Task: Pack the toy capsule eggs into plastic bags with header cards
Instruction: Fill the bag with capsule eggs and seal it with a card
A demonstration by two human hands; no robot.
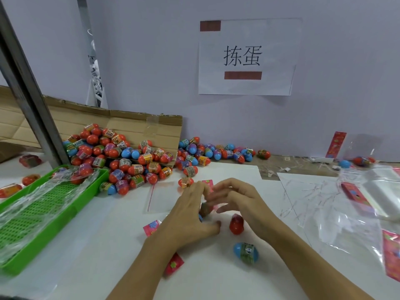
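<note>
Free room and obstacles about the hands. Nearer the person, bare desk lies open apart from a blue egg and a red egg under the right wrist. To the left stands a green tray; beyond, an egg pile blocks the way; to the right, loose plastic bags cover the desk.

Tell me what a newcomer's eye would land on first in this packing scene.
First, the big pile of red and blue capsule eggs spilling from the flattened cardboard box at the back left of the white table. Next, the paper sign with two large characters taped to the wall above. Then the left hand and right hand meeting at the centre over a small egg, with a loose blue egg just in front.
</note>
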